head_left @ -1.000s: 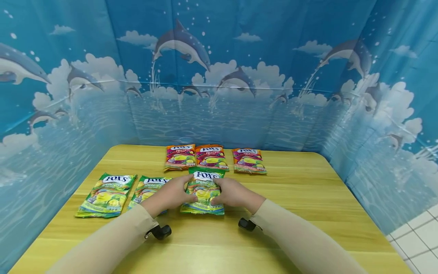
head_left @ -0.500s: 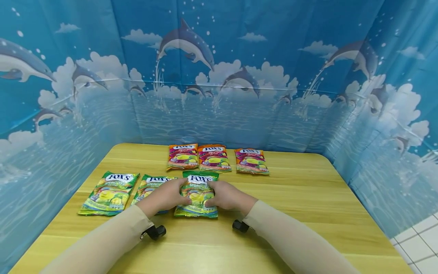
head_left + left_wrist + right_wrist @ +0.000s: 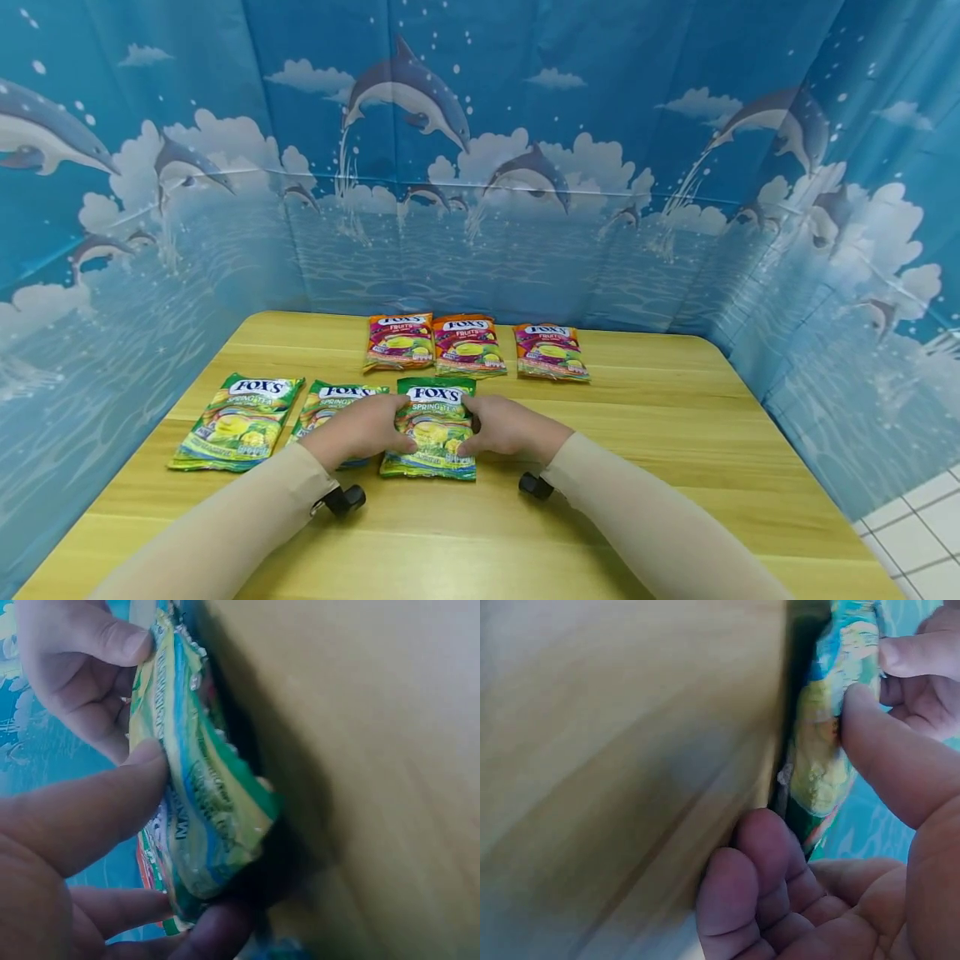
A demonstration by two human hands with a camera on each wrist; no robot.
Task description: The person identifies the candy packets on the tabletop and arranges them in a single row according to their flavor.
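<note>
A green candy bag (image 3: 431,421) labelled FOX'S Spring Tea lies between my two hands near the table's middle, its label facing up. My left hand (image 3: 369,431) holds its left side; in the left wrist view the thumb (image 3: 112,802) is on the printed face and fingers are at the edge below. My right hand (image 3: 513,427) pinches the right side, its thumb (image 3: 885,750) on the face and curled fingertips close to the tabletop. Left of it, a second green candy bag (image 3: 330,406) is partly hidden by my left hand. A third green candy bag (image 3: 238,423) lies farthest left.
Behind the green row lie three red-orange FOX'S Fruits bags: one at left (image 3: 400,342), one in the middle (image 3: 469,347) and one apart at right (image 3: 552,353). They rest on the wooden table (image 3: 660,467). A blue dolphin-print curtain (image 3: 480,258) surrounds the table's back and sides.
Both hands have brought the green bag toward me and slightly left, away from the red-orange bags. In the last half second it barely moves, and my right hand shifts slightly right.
</note>
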